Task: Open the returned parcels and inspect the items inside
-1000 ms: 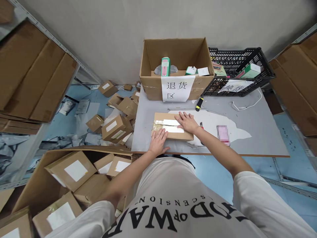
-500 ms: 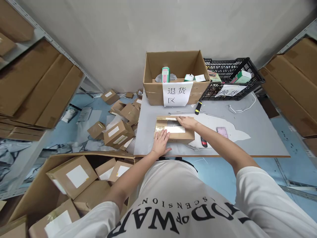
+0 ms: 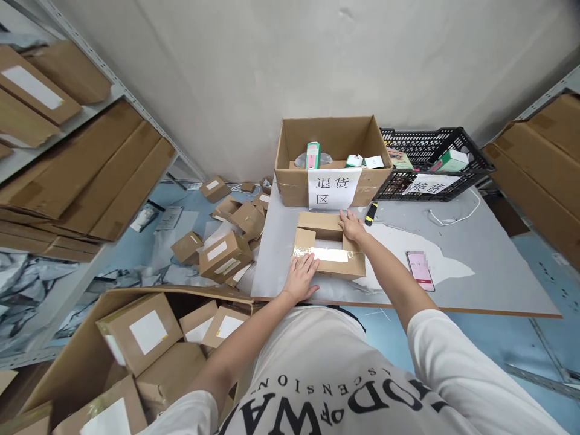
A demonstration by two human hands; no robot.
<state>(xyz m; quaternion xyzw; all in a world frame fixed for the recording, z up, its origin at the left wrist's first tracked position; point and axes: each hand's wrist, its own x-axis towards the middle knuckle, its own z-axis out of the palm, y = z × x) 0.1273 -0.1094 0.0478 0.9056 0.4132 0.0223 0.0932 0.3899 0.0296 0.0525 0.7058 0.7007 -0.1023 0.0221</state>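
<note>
A small cardboard box (image 3: pixel 338 269) sits on the grey table with its top partly open. Tape and a white label (image 3: pixel 328 254) lie along its near flap, and the far flap (image 3: pixel 319 221) is folded back. Through the gap a pale lining shows; what lies deeper is hidden. My left hand (image 3: pixel 301 278) rests open on the near left corner, its fingers flat on the tape and cardboard. At the far right corner, my right hand (image 3: pixel 351 226) touches the flap with its fingers apart. A black and yellow box cutter (image 3: pixel 371 214) lies right of that hand.
Behind stand a large cardboard box (image 3: pixel 290 188) and a black crate (image 3: pixel 473 151), each holding small green-and-white cartons. A phone (image 3: pixel 420 270) lies on white paper at right. Several parcels fill the big carton (image 3: pixel 109 294) at lower left; more boxes litter the floor.
The small box's top has come open, its far flap now folded back where my right hand moved away from me. The view has shifted; the red-and-black tool is no longer visible.
</note>
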